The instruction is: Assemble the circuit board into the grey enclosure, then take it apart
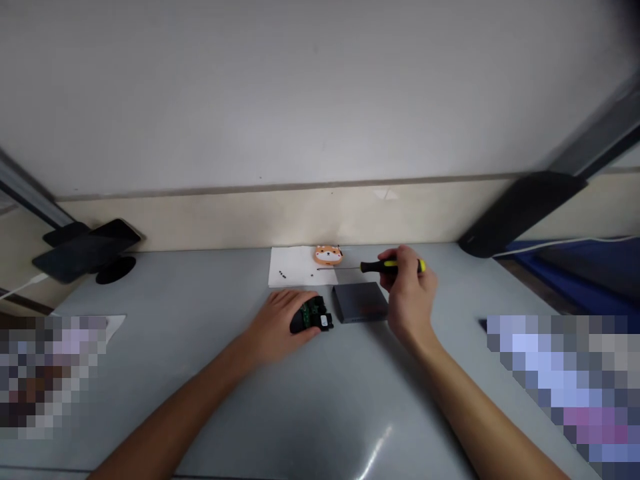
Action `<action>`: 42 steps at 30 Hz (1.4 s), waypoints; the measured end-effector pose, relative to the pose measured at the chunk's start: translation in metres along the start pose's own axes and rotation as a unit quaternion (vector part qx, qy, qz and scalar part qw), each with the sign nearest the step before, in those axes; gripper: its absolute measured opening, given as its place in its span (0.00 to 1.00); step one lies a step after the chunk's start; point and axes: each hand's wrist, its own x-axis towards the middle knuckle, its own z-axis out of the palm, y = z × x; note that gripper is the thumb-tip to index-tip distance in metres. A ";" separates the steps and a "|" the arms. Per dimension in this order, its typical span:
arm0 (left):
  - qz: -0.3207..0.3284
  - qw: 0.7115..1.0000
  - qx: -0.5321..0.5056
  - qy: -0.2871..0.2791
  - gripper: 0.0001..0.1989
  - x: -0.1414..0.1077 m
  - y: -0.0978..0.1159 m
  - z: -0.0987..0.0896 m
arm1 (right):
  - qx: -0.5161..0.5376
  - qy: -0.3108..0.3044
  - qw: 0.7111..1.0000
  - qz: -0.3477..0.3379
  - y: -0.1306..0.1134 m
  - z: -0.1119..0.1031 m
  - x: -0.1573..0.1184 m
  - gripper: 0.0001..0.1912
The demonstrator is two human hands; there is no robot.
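Observation:
My left hand [283,320] is closed around a small black device [316,315] with green circuit board showing, low on the table. In my right hand [411,287] is a black and yellow screwdriver [373,267], held level with its thin shaft pointing left. The tip is over a white paper [293,260], with a tiny dark speck at its end that looks like a screw. Several small dark screws [283,274] lie on the paper. Between my hands sits a dark grey flat box [360,301]. An orange animal-faced case [328,255] rests at the paper's back edge.
A phone [97,250] leans on a round-based stand at the left, with a white cable. At the back right stands a tall black object [515,213] beside another cable. The wall rises behind the grey table [310,407]. Blurred patches cover both sides.

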 end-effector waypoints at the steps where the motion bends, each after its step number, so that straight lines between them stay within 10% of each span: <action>1: 0.001 1.000 -0.001 0.001 0.28 0.000 0.000 0.000 | -0.001 0.001 1.000 -0.008 -0.001 0.000 0.000 0.23; 9: -0.015 1.000 -0.001 0.004 0.30 -0.001 0.001 0.001 | -0.024 -0.010 0.999 -0.030 -0.004 -0.003 -0.002 0.21; 19: 0.054 0.982 -0.038 0.177 0.06 0.001 -0.003 0.004 | -0.052 -0.098 0.993 -0.036 -0.006 0.002 -0.014 0.21; 42: 0.067 0.979 -0.030 0.190 0.05 0.004 -0.005 0.005 | -0.079 -0.140 0.986 -0.033 -0.010 0.004 -0.021 0.19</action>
